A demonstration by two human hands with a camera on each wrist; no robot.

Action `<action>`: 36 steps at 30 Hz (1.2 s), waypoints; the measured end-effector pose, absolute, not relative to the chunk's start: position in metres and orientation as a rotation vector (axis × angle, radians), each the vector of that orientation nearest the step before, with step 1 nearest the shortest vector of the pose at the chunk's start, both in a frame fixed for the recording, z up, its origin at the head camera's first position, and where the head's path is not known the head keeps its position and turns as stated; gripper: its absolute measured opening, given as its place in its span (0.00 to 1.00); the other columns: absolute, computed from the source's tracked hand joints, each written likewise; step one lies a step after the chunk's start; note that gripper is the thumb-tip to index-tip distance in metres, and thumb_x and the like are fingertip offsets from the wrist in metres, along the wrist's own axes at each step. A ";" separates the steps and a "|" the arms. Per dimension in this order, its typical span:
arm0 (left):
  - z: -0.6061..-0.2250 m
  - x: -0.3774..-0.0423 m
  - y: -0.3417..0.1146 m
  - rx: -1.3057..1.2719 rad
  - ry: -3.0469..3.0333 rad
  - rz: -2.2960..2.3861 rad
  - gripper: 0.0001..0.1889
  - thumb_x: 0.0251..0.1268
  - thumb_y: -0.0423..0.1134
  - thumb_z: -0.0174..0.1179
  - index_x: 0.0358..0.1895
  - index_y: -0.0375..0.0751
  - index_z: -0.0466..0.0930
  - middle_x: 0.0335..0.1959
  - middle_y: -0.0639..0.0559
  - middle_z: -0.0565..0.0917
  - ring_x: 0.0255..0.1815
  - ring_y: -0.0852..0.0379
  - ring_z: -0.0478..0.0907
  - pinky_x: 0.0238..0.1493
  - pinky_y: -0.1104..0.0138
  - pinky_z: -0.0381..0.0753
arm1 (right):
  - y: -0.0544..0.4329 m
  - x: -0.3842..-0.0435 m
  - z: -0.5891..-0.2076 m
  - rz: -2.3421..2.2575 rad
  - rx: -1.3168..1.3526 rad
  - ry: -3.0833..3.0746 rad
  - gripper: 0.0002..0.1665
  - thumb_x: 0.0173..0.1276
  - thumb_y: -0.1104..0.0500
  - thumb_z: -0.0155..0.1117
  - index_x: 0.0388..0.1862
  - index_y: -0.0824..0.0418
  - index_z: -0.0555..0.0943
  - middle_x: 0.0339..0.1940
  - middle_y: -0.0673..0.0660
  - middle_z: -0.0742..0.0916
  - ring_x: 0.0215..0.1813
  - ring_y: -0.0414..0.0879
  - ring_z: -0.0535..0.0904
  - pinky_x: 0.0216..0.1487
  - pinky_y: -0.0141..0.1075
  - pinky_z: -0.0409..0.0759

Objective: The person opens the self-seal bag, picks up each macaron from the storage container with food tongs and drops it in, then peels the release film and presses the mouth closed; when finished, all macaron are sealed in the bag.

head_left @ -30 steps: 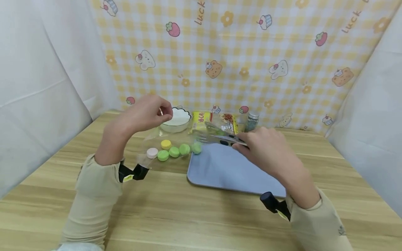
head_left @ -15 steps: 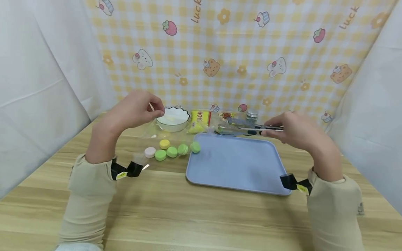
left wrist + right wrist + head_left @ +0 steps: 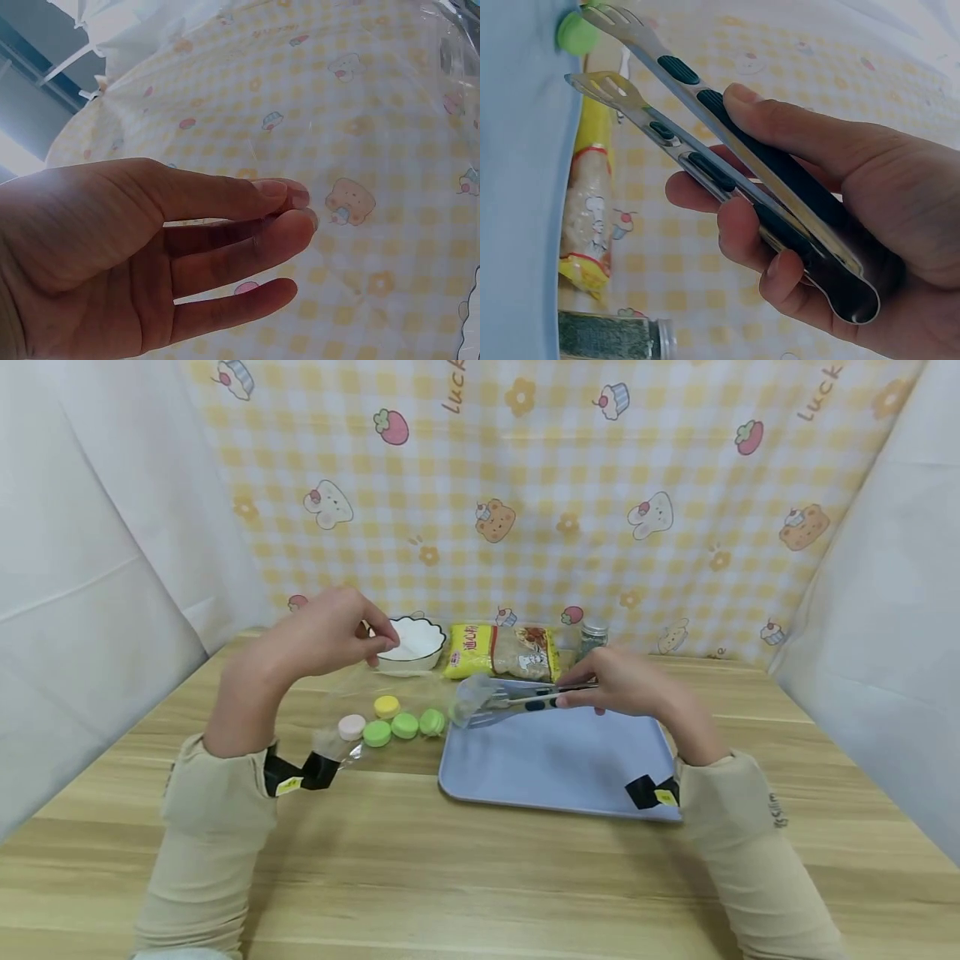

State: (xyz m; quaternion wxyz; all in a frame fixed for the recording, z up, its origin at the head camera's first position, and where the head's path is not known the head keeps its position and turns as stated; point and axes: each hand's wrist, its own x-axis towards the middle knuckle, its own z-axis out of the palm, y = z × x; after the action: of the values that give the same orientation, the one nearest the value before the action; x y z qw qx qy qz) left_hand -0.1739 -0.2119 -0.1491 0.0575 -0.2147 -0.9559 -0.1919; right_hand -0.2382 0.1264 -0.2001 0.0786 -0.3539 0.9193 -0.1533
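Observation:
My left hand (image 3: pixel 322 631) pinches the top of a clear plastic bag (image 3: pixel 341 693) between thumb and fingertips; the film is hardly visible. Several macarons lie within or under the film: a yellow macaron (image 3: pixel 387 707), a pale pink macaron (image 3: pixel 351 727) and green ones, such as this green macaron (image 3: pixel 405 725). My right hand (image 3: pixel 622 689) holds metal tongs (image 3: pixel 705 135) with dark grip pads, their arms apart. The tong tips reach over the tray's left edge, beside another green macaron (image 3: pixel 576 34). Whether they touch it I cannot tell.
A blue-grey tray (image 3: pixel 555 768) lies under the right hand. Behind stand a white scalloped bowl (image 3: pixel 408 660), a yellow pasta packet (image 3: pixel 468 652) and a glass jar of green flakes (image 3: pixel 604 335). A checked cloth (image 3: pixel 570 468) hangs at the back.
The tongs swung away to the right, arms close together, then came back left and down to the macarons with arms apart. The left hand stays nearly in place, pinching the bag.

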 end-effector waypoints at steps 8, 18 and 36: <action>-0.149 -0.173 -0.212 -0.704 -2.880 -0.602 0.06 0.59 0.27 0.59 0.36 0.36 0.86 0.21 0.52 0.82 0.19 0.58 0.75 0.22 0.64 0.64 | 0.120 -0.242 -0.209 -0.477 -1.107 2.758 0.19 0.61 0.52 0.67 0.48 0.60 0.83 0.40 0.54 0.86 0.21 0.38 0.78 0.28 0.34 0.77; -0.147 -0.169 -0.216 -0.649 -2.890 -0.596 0.05 0.55 0.30 0.65 0.34 0.41 0.87 0.22 0.54 0.83 0.22 0.57 0.75 0.24 0.63 0.62 | 0.125 -0.242 -0.208 -0.435 -1.266 2.830 0.13 0.60 0.56 0.68 0.42 0.61 0.86 0.38 0.54 0.87 0.33 0.41 0.82 0.33 0.37 0.78; -0.149 -0.173 -0.213 -0.664 -2.879 -0.627 0.05 0.58 0.30 0.62 0.35 0.39 0.87 0.29 0.51 0.85 0.25 0.59 0.79 0.30 0.62 0.69 | 0.186 -0.216 -0.158 -0.718 -1.093 3.127 0.14 0.60 0.54 0.68 0.45 0.56 0.86 0.28 0.52 0.86 0.15 0.40 0.67 0.18 0.32 0.65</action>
State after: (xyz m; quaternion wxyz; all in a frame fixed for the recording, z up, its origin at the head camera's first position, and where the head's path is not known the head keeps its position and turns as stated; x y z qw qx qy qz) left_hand -0.1734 -0.2130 -0.1493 0.0605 -0.2195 -0.9514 -0.2072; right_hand -0.2163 0.1855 -0.1580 -0.1236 -0.3200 0.9155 -0.2102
